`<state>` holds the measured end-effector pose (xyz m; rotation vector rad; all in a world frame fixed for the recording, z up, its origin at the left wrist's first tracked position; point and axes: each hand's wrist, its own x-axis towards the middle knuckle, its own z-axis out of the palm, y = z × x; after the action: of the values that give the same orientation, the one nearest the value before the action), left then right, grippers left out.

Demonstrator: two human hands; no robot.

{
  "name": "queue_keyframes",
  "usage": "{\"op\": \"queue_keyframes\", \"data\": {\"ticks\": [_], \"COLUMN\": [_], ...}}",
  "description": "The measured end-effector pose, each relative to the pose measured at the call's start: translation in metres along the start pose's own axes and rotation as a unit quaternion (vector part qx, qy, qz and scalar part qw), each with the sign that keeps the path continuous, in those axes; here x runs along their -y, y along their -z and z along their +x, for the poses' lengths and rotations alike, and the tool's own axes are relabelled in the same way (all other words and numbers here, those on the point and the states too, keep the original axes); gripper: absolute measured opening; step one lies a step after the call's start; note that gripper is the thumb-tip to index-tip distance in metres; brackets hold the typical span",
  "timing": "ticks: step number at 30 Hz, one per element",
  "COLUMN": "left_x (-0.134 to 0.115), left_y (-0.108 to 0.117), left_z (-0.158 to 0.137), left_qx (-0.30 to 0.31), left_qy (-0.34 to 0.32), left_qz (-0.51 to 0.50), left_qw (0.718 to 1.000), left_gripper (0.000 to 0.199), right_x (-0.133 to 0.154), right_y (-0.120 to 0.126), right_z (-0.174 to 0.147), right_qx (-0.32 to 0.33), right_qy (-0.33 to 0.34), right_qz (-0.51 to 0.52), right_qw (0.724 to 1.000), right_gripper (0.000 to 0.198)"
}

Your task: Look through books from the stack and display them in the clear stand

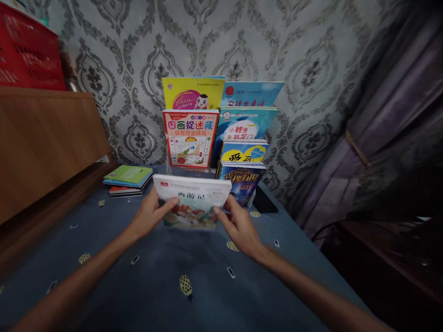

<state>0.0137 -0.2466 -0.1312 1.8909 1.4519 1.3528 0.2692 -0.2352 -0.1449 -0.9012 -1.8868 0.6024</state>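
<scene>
A white-topped picture book (pixel 188 210) is held upright between my two hands, its cover toward me and slightly blurred. My left hand (pixel 151 212) grips its left edge, thumb on the cover. On the right edge, my right hand (pixel 239 222) pinches it the same way. Behind it, a red-bordered book (pixel 193 147) stands below a yellow book (pixel 180 95). To their right, a dark blue book (pixel 242 182), a yellow-and-blue book (pixel 245 151) and two light blue books, one lower (pixel 247 122) and one higher (pixel 254 90), rise in tiers. Whatever supports them is mostly hidden.
A small stack of books with a green one (pixel 129 176) on top lies at the left on the blue patterned cloth (pixel 146 289). A dark flat object (pixel 265 201) rests at the right. A wooden cabinet (pixel 42 145) carries a red basket (pixel 33 52); a curtain (pixel 339 150) hangs right.
</scene>
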Motion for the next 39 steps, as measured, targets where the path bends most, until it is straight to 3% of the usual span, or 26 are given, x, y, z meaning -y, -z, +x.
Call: {"op": "queue_keyframes", "data": {"ticks": [7, 11, 27, 30, 39], "left_x": [-0.014, -0.005, 0.033, 0.039, 0.040], "left_y": [0.020, 0.022, 0.003, 0.002, -0.003], "left_z": [0.106, 0.136, 0.144, 0.146, 0.159], "left_qx": [-0.070, -0.078, -0.057, -0.079, -0.150], "left_qy": [-0.183, -0.200, -0.127, -0.123, -0.090], "left_qz": [-0.022, -0.041, -0.042, -0.007, 0.085], "left_qw": [0.980, 0.976, 0.989, 0.989, 0.981], "left_gripper": [0.053, 0.052, 0.053, 0.048, 0.025], "right_x": [0.008, 0.001, -0.039, -0.042, -0.042], "right_y": [0.021, 0.021, 0.002, -0.001, -0.004], "right_z": [0.101, 0.130, 0.152, 0.156, 0.153], "right_qx": [-0.096, -0.098, -0.070, -0.069, -0.080], "right_qy": [0.144, 0.168, 0.110, 0.094, 0.082], "right_qz": [-0.061, -0.074, -0.124, -0.153, -0.178], "right_qw": [0.983, 0.978, 0.984, 0.981, 0.977], "right_gripper": [0.031, 0.031, 0.012, 0.013, 0.067]}}
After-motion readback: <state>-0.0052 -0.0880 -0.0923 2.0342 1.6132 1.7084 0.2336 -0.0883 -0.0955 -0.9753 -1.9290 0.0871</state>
